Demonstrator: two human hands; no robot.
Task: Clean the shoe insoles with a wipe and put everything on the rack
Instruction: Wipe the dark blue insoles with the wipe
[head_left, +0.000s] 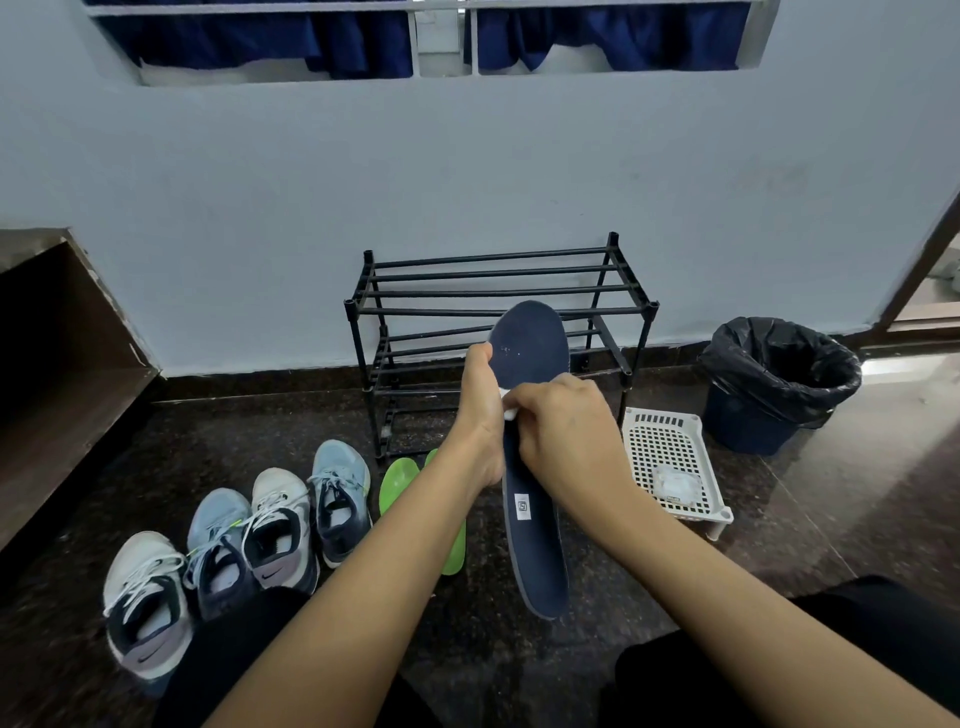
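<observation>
On the navy insole (530, 343), a white wipe (511, 414)!
The left hand (480, 410) grips its edge; the right hand (561, 415), fingers curled, pinches the wipe against it.

A navy insole (535, 556) with a small white label near its heel is held nearly upright, toe end up, in front of the black two-tier rack (488, 291). The left hand (480, 415) grips its left edge. The right hand (566, 426) presses a white wipe (509, 412) to its middle. Two green insoles (397, 483) lie on the floor beside four sneakers (275, 525).
</observation>
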